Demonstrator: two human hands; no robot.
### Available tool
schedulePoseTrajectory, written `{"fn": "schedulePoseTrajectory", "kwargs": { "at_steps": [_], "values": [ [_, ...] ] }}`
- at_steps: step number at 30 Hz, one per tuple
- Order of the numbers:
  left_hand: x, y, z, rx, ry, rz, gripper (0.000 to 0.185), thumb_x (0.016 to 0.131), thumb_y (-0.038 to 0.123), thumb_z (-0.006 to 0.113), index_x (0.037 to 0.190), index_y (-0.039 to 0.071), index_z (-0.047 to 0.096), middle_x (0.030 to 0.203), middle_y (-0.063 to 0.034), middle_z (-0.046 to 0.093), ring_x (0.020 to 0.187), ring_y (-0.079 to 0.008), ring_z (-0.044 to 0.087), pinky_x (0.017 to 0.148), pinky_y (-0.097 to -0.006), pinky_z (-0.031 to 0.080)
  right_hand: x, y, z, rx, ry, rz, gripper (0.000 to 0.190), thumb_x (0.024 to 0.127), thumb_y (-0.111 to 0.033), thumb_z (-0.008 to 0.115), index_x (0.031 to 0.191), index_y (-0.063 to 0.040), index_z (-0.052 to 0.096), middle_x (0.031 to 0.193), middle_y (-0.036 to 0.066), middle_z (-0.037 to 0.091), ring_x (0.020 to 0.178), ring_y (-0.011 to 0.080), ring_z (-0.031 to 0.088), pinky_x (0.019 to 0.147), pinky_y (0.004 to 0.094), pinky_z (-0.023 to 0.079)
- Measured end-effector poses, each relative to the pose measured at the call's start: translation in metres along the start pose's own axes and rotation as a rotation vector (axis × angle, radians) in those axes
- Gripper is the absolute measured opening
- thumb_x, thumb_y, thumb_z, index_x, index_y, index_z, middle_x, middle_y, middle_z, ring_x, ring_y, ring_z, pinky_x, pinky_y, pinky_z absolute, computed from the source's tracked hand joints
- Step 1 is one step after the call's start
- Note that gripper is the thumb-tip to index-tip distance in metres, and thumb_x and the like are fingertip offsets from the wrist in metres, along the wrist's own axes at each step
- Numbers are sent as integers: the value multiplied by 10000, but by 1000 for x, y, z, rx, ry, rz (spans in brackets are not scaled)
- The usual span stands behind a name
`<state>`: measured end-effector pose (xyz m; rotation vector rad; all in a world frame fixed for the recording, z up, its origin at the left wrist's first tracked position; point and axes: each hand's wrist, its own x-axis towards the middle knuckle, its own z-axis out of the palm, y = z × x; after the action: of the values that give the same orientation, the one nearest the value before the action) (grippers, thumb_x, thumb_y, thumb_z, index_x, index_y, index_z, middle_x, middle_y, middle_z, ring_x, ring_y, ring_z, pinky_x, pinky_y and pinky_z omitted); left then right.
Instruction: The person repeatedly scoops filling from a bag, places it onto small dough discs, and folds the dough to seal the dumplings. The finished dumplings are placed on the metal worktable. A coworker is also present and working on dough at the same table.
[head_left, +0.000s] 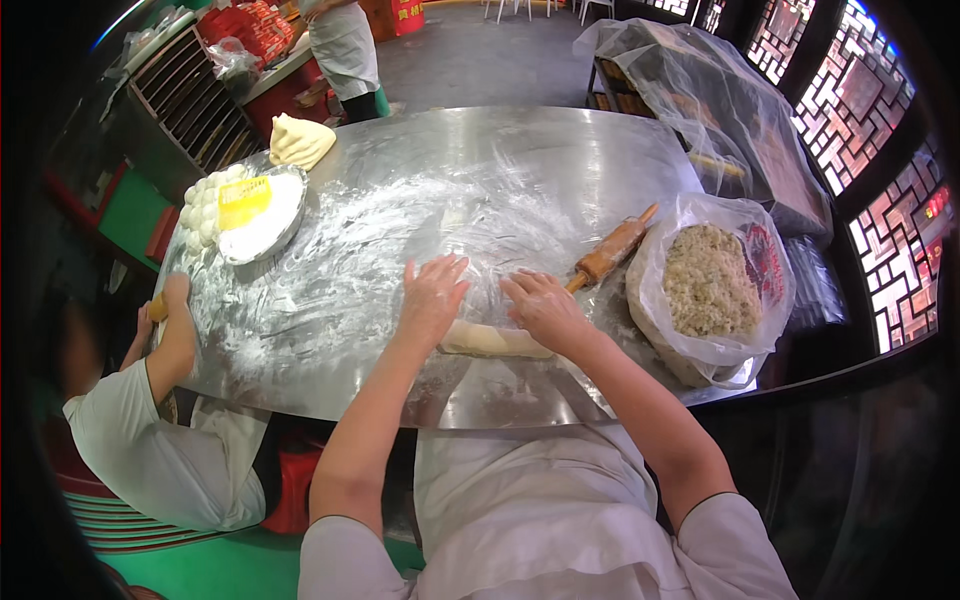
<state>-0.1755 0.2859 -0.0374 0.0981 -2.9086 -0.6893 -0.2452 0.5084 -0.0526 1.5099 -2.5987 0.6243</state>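
In front of me a pale dough log (495, 340) lies crosswise on the floured steel table (517, 390). My left hand (433, 296) is over its left end, fingers spread and pointing away from me. Over the right end is my right hand (546, 309), its fingers also apart. Neither hand grips anything; whether the palms touch the dough I cannot tell. A wooden rolling pin (611, 250) rests just beyond my right hand. To its right stands a clear plastic bag (772, 300) holding a crumbly, pale filling (710, 281).
At the table's left are a bowl of flour (262, 225) with a yellow packet, several dough balls (201, 214) and a larger dough lump (300, 142). A co-worker's arm (171, 337) reaches onto the left edge. Plastic sheeting covers a rack (720, 112) at the far right. Another person (345, 52) stands beyond.
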Motion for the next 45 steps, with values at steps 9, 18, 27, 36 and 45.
{"fn": "schedulePoseTrajectory", "kwargs": {
  "at_steps": [9, 18, 27, 36, 45],
  "values": [
    [-17, 108, 8, -126, 183, 361, 385, 1034, 327, 593, 1357, 140, 686, 1442, -106, 631, 1414, -289, 510, 1261, -579, 194, 21, 9, 44, -103, -6, -85, 506, 972, -254, 608, 1445, -80, 568, 1492, 171, 563, 1491, 331, 412, 1245, 538, 281],
    [-11, 31, 7, 83, -45, 203, 543, 1037, 452, 587, 1436, 85, 609, 1476, -144, 597, 1427, -315, 486, 1251, -569, 219, -34, 71, -13, -343, -2, 336, 336, 916, -250, 680, 1171, -40, 741, 1360, 146, 633, 1400, 328, 491, 1247, 564, 268],
    [-117, 66, 28, 96, -125, 321, 800, 912, 384, 735, 1519, -55, 454, 1572, -216, 473, 1483, -323, 412, 1225, -569, 251, -83, -26, -33, -43, 40, 173, 404, 919, -171, 668, 1264, 38, 651, 1267, 204, 669, 1271, 343, 606, 1185, 534, 382],
    [-17, 22, 24, 74, -225, 43, 553, 938, 432, 693, 1358, 76, 643, 1435, -154, 619, 1325, -333, 550, 1133, -492, 382, 3, 3, 22, 70, 66, 215, 496, 992, -327, 653, 1331, 31, 600, 1428, 235, 585, 1343, 384, 550, 1151, 521, 412],
    [-7, -23, 9, 228, -52, 22, 625, 967, 471, 677, 1439, 70, 601, 1260, -128, 678, 1193, -327, 597, 1029, -489, 443, -24, -158, 91, 275, -12, -391, 635, 951, -271, 676, 1496, 7, 504, 1534, 200, 528, 1469, 334, 459, 1234, 516, 345]
  ]
}}
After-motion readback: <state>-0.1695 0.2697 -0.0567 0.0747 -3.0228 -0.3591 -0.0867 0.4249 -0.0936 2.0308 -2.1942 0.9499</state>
